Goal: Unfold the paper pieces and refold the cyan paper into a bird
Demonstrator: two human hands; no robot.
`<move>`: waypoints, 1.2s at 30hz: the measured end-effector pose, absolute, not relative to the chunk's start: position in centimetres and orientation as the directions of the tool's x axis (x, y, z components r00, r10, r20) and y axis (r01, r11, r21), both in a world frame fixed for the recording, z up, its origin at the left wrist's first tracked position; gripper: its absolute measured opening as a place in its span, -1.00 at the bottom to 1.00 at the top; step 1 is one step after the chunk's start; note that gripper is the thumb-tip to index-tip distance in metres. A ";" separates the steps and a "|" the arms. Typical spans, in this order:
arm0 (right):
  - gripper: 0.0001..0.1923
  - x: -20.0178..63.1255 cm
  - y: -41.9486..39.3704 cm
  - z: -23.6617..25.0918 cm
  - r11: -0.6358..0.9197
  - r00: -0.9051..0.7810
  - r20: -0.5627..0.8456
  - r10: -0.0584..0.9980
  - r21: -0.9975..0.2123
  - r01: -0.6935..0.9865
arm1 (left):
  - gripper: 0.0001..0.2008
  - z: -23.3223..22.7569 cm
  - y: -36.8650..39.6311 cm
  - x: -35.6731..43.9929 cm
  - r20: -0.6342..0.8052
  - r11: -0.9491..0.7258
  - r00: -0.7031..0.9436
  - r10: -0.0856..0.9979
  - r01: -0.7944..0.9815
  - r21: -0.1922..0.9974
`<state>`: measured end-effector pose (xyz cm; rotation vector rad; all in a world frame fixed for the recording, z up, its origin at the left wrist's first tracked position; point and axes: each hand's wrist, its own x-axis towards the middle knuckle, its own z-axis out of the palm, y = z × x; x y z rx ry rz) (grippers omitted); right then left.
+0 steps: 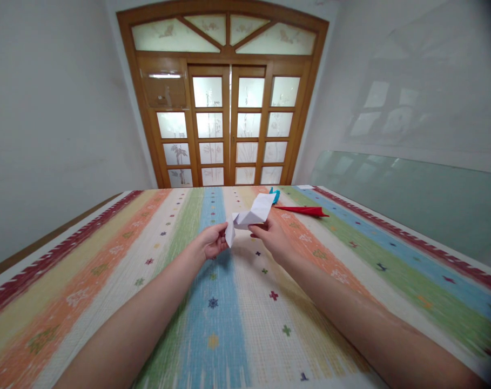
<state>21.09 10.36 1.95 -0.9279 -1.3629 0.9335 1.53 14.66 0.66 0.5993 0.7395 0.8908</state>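
Head view: you hold one folded white paper (254,216) above one striped tablecloth (229,329), your left hand (215,241) pinching its hanging flap at 8 o'clock, your right hand (271,237) gripping its lower edge at 4 o'clock. For good control, pinch lightly near the creases and support both ends evenly. Count also one turquoise folded piece (275,196) at 2 o'clock and one red folded piece (305,210) at 3 o'clock.

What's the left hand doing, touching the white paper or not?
Touching. The head view shows the left hand gripping the white paper at its left end.
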 end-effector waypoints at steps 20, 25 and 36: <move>-0.67 23.5 13.0 0.9 0.212 0.052 0.205 0.977 -0.941 -0.262 | -0.74 4.0 13.0 0.4 -0.200 0.326 0.318 0.927 -0.418 0.848; -0.68 22.7 12.7 0.2 0.046 -0.016 0.053 0.998 -0.953 -0.298 | -0.73 3.7 13.4 -0.2 -0.010 0.070 0.187 0.982 -0.314 0.947; -0.77 22.5 12.1 -1.2 -0.171 -0.126 -0.143 0.982 -0.952 -0.252 | -0.79 1.8 15.3 -1.7 0.368 -0.365 -0.063 0.928 0.054 0.929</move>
